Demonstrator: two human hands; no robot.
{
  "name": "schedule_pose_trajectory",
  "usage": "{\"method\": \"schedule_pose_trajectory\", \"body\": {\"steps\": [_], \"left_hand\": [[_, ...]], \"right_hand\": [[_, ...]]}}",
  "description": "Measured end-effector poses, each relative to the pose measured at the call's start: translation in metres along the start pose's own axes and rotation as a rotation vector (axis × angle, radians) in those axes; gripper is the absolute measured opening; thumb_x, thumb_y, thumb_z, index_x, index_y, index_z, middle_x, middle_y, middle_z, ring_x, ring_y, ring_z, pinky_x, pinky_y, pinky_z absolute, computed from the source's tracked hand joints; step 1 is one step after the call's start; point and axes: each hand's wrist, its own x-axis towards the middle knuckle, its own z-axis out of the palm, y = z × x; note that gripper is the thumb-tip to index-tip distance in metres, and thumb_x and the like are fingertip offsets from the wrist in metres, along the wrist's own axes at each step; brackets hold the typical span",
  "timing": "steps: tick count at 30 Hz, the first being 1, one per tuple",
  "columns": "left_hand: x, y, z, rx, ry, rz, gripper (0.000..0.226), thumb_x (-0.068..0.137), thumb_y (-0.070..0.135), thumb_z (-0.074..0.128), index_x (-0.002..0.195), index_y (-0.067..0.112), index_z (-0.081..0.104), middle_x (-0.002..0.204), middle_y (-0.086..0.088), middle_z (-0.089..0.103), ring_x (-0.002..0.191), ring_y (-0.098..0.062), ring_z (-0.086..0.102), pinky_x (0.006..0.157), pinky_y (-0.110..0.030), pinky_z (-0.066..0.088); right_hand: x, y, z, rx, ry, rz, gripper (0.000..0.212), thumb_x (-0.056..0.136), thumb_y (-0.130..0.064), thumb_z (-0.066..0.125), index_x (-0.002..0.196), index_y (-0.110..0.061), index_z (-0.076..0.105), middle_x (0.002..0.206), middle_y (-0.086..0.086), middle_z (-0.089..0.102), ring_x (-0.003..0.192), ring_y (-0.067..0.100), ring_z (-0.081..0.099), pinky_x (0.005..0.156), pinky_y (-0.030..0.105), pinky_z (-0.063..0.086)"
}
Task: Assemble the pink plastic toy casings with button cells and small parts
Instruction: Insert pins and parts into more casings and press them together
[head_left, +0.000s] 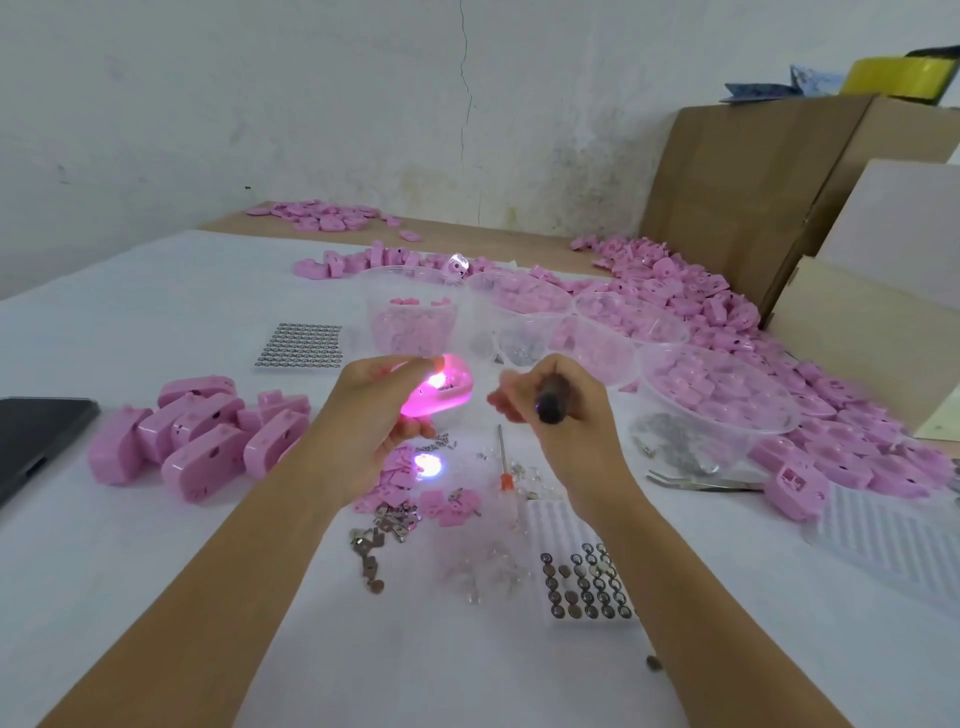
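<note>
The left hand (371, 415) has its fingers (415, 429) curled under a pink casing (441, 389) and its thumb pressed over the top, pinching it clear of the table. The casing glows from inside and a bright spot (427, 464) falls on the cloth just below at six o'clock, so this looks like a test hold that keeps the lamp in sight while the cell's contact is checked. At three o'clock of the casing, apart from it, the right hand (558, 415) has its fingers wrapped round a dark-handled tool (551, 402) with the butt toward the camera. The tip is hidden, but it is probably a driver held ready for closing up. Everything needed next lies directly beneath the hands: pink small parts (397, 475) at six o'clock, metal contacts (376, 540) beyond them, an orange-handled screwdriver (505, 467) and a tray of button cells (587, 584) at five o'clock, and tweezers (701, 483) at four. Clear tubs (415, 338) of loose stock arc from twelve round to three o'clock, within reach but out of the working patch. A heap of closed casings (202, 439) sits at nine o'clock, seemingly kept apart from the unbuilt supply, with a second sheet of cells (301, 345) at eleven o'clock.
</note>
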Motion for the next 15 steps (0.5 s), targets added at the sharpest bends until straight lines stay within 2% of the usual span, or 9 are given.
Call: {"method": "schedule_pose_trajectory", "body": {"steps": [2,5,8,9,11,15], "left_hand": [[0.000,-0.004,-0.002,-0.033,0.006,0.006,0.004,0.083,0.007,0.063,0.084,0.010,0.066,0.069,-0.007,0.059,0.033,-0.010,0.047,0.033,-0.014,0.041],[-0.001,-0.010,-0.005,-0.046,-0.038,0.013,0.009,0.085,0.004,0.058,0.085,0.009,0.066,0.058,-0.006,0.062,0.032,-0.012,0.048,0.031,-0.015,0.039],[-0.002,-0.015,-0.008,-0.023,-0.092,0.035,0.014,0.088,0.003,0.052,0.096,0.004,0.064,0.060,-0.014,0.058,0.031,-0.016,0.048,0.031,-0.015,0.037],[-0.003,-0.016,-0.007,-0.010,-0.106,0.051,0.016,0.089,0.003,0.051,0.099,0.003,0.063,0.064,-0.017,0.058,0.032,-0.016,0.048,0.031,-0.015,0.037],[-0.005,-0.017,-0.005,0.016,-0.133,0.093,0.018,0.089,0.002,0.048,0.098,0.003,0.064,0.068,-0.020,0.058,0.033,-0.017,0.049,0.032,-0.016,0.037],[-0.008,-0.016,-0.002,0.014,-0.141,0.146,0.018,0.089,0.002,0.050,0.089,0.008,0.066,0.054,-0.008,0.061,0.033,-0.016,0.050,0.032,-0.015,0.037]], "right_hand": [[0.000,0.008,-0.002,0.006,-0.017,0.046,0.030,0.084,0.022,0.048,0.066,-0.002,0.043,0.072,0.025,0.040,0.068,0.029,0.055,0.060,0.015,0.051],[-0.005,0.013,-0.002,-0.120,0.058,-0.124,0.036,0.081,0.023,0.052,0.064,-0.006,0.038,0.073,0.024,0.048,0.075,0.035,0.053,0.065,0.012,0.044],[-0.008,0.009,-0.005,-0.143,0.022,-0.353,0.037,0.080,0.020,0.057,0.069,-0.012,0.042,0.080,0.007,0.063,0.080,0.010,0.062,0.076,0.014,0.046],[-0.009,0.009,-0.005,-0.170,-0.012,-0.395,0.037,0.079,0.019,0.058,0.070,-0.013,0.042,0.082,0.004,0.064,0.081,0.008,0.062,0.079,0.016,0.047],[-0.013,0.009,-0.002,-0.241,-0.085,-0.430,0.039,0.078,0.016,0.060,0.071,-0.018,0.042,0.082,-0.001,0.065,0.083,0.013,0.063,0.082,0.024,0.048],[-0.017,0.010,0.003,-0.344,-0.143,-0.410,0.041,0.078,0.012,0.060,0.070,-0.022,0.040,0.079,-0.007,0.064,0.079,0.022,0.062,0.075,0.018,0.044]]}}
